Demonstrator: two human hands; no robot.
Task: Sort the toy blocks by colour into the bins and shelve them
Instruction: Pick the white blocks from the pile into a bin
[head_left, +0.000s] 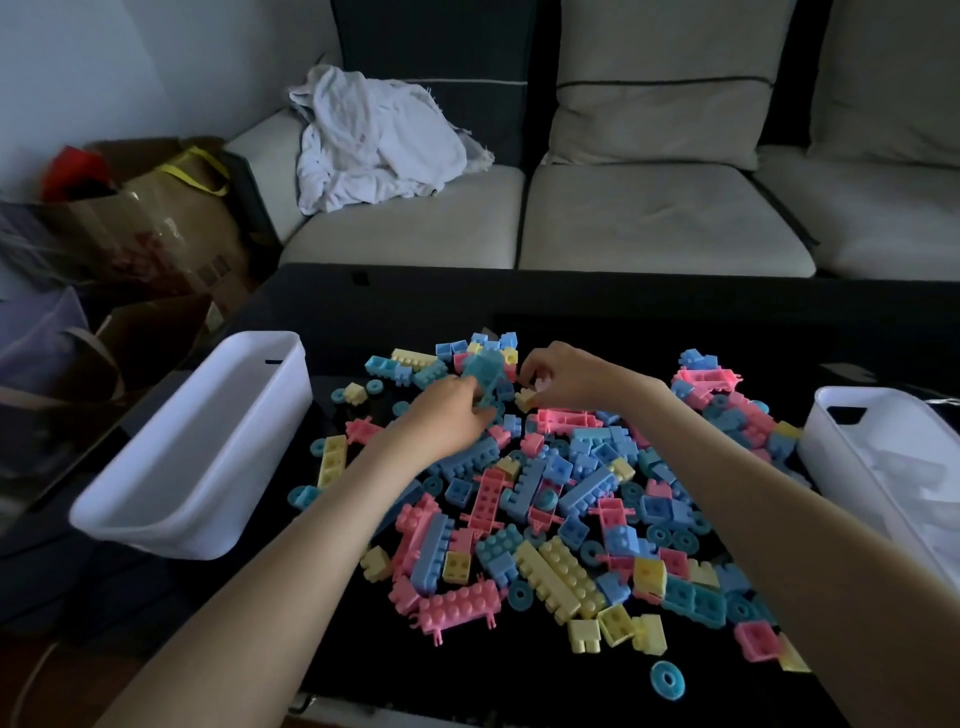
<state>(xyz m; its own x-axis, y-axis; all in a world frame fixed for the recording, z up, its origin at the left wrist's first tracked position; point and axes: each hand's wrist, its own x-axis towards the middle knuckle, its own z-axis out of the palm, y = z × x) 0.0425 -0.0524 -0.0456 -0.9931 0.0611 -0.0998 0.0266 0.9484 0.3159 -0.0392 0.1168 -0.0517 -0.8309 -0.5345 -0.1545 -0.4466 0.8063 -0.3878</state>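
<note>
Head view only. Found the toy blocks (571, 493) (pink, blue, teal and yellow, all mixed) heaped on the black tabletop (415, 301), with none visibly sorted. Noted a left white bin (208, 441) at the tabletop's left edge and a right white bin (883, 467) at its right edge, presumably set one to each side so that each sits within one arm's reach. Cannot tell what either contains.

Recorded the left hand (447, 410) at the far side of the heap, fingers curled round a teal block (483, 371) raised above the pile, probably bound for a bin. Recorded the right hand (561, 376) just beside it, fingers bent and pinching a small yellow block (525, 399) (grip partly hidden by the knuckles). Judged sorting barely begun and shelving not yet started.

Logged beyond the tabletop a pale sofa (649, 218) carrying a crumpled white cloth (379, 140), and paper bags (171, 228) on the floor at left.
</note>
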